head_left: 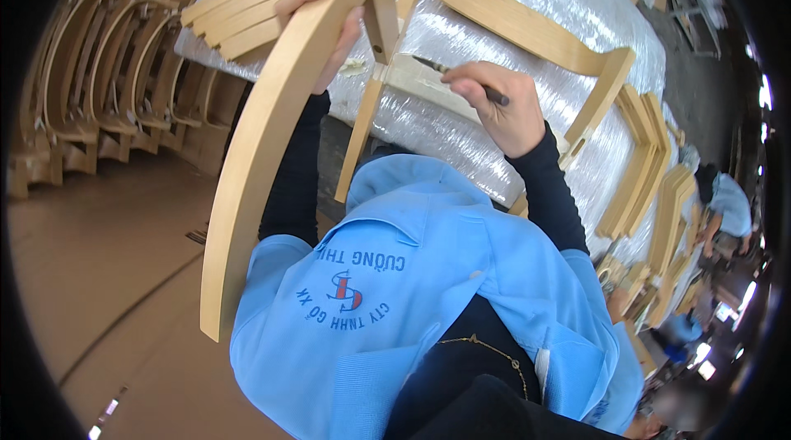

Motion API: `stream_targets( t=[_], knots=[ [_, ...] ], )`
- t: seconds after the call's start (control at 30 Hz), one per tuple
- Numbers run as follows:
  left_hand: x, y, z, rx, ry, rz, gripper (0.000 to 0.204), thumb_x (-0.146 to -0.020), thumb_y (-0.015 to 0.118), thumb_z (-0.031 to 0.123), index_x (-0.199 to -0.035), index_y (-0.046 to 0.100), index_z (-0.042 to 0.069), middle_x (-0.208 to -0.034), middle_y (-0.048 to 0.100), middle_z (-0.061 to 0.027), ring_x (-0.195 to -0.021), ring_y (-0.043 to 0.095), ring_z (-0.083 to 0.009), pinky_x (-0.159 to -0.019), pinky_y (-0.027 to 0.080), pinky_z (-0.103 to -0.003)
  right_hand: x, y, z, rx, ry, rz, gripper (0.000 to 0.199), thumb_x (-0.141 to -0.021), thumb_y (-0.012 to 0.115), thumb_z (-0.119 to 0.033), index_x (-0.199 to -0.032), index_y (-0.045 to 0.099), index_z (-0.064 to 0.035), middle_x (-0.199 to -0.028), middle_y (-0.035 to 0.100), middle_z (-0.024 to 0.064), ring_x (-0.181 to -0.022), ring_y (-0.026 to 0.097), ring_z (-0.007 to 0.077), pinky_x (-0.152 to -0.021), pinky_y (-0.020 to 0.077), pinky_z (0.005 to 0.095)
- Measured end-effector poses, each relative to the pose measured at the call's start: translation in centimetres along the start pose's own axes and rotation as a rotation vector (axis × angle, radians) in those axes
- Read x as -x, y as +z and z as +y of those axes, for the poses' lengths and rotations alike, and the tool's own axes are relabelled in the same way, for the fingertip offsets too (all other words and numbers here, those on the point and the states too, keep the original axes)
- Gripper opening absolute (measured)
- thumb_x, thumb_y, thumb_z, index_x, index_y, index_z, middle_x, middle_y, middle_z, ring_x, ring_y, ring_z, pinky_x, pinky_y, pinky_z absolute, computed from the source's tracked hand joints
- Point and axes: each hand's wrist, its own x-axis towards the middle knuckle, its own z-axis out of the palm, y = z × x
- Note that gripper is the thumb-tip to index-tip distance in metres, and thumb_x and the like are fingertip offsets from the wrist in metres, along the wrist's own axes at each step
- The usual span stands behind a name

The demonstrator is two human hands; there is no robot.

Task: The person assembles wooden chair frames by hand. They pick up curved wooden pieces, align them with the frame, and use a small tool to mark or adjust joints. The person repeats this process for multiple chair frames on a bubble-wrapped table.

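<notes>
My left hand (pixel 336 43) is closed around a long curved wooden chair part (pixel 268 139), which is raised upright at the left with its lower end beside my sleeve. In my right hand (pixel 504 110), a slim tool with a dark handle (pixel 498 96) is pinched between the fingers. Its narrow tip points left, toward the joint end of the wood; it looks like a thin brush, but its exact kind is unclear. Beneath that tip lies a long whitish piece (pixel 428 87). A wooden chair frame with a curved rail (pixel 519 24) rests just beyond my right hand.
Clear plastic wrap (pixel 486 156) covers the work surface. Angled wooden parts lie stacked at the far left (pixel 255 7) and along the right (pixel 634 164). Many curved wooden frames (pixel 99 69) stand at the left. Another person in blue (pixel 729 208) is at the far right.
</notes>
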Motion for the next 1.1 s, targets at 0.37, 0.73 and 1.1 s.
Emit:
stream_targets(
  t=[0.37,0.73,1.1],
  knots=[
    [1.1,-2.6,2.0,-0.016,-0.096,-0.232,0.057,-0.09,0.078,0.015,-0.14,0.055,0.025,-0.093,0.07,-0.0063,-0.072,0.071,-0.0166,-0.066,0.058,-0.027,-7.8,8.8,0.7,0.18,-0.364,0.042,0.028,-0.097,0.067,-0.028,-0.083,0.068,-0.0044,-0.06,0.061,0.0168,-0.054,0.063,0.0352,-0.053,0.0512,0.0433],
    [-0.7,-5.6,6.9,0.152,-0.439,-0.44,0.067,-0.081,0.085,0.014,-0.141,0.054,0.015,-0.11,0.07,-0.009,-0.101,0.068,-0.0204,-0.087,0.055,-0.034,-10.3,15.9,6.8,0.336,-0.312,-0.207,0.023,-0.099,0.055,-0.027,-0.095,0.07,-0.0099,-0.08,0.072,0.018,-0.074,0.071,0.0392,-0.067,0.0582,0.0498],
    [1.0,-4.2,2.2,-0.146,0.066,-0.174,0.069,-0.077,0.09,0.019,-0.136,0.056,0.024,-0.109,0.072,-0.008,-0.094,0.074,-0.0224,-0.079,0.062,-0.033,-10.0,16.2,5.0,0.431,-0.205,-0.143,0.027,-0.094,0.066,-0.035,-0.1,0.068,-0.0086,-0.078,0.073,0.0151,-0.075,0.072,0.0376,-0.065,0.0579,0.048]
  ],
)
